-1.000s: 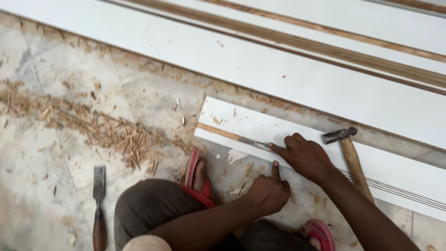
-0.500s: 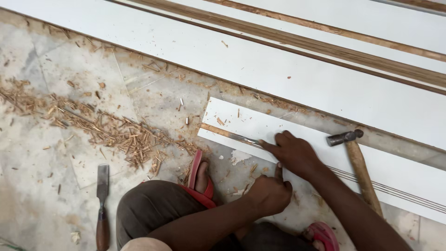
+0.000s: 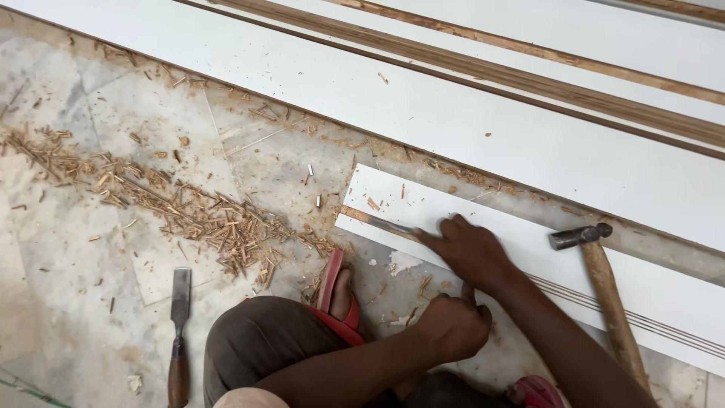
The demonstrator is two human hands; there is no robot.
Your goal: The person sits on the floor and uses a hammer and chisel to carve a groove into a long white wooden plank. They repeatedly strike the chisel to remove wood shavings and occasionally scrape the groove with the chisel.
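Your right hand fingers wrapped on chisel, centre frame | left hand fisted, holding nothing visible | board: stiff, slick; pin flat.

Cut off by the bottom edge: wooden handle of the chisel at lower left, and the tip of the hammer handle at lower right. Hidden under the right hand: most of the thin metal tool on the white board. Curled shut, the left hand; contents impossible to tell.
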